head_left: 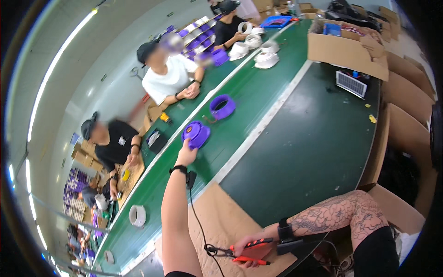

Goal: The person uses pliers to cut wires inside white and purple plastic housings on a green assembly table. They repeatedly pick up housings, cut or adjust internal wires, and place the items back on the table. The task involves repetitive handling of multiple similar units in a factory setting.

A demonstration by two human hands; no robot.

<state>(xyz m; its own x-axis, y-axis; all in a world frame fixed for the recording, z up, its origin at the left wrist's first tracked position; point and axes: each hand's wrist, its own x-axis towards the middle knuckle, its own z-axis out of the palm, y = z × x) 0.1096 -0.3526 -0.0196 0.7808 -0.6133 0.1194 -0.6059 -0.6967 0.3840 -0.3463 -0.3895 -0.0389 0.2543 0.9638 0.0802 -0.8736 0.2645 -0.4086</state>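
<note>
My left hand (186,155) reaches out over the green conveyor belt and grips the near edge of a purple round plastic housing (199,132). A second purple ring-shaped housing (222,106) lies just beyond it, with a thin wire at its side. Low in the view, my right hand (243,244) is closed round a pair of pliers with red-and-black handles (256,259). The jaws of the pliers point left, beside a looped black cable (210,249) that runs down from my left wrist. Under them lies a sheet of brown cardboard (221,212).
White housings (266,57) stand farther up the belt (281,60); another white ring (137,215) lies lower left. Several people sit across the belt. An open cardboard box (346,51) and a small solar panel (351,84) sit at the far right of the dark table (300,138).
</note>
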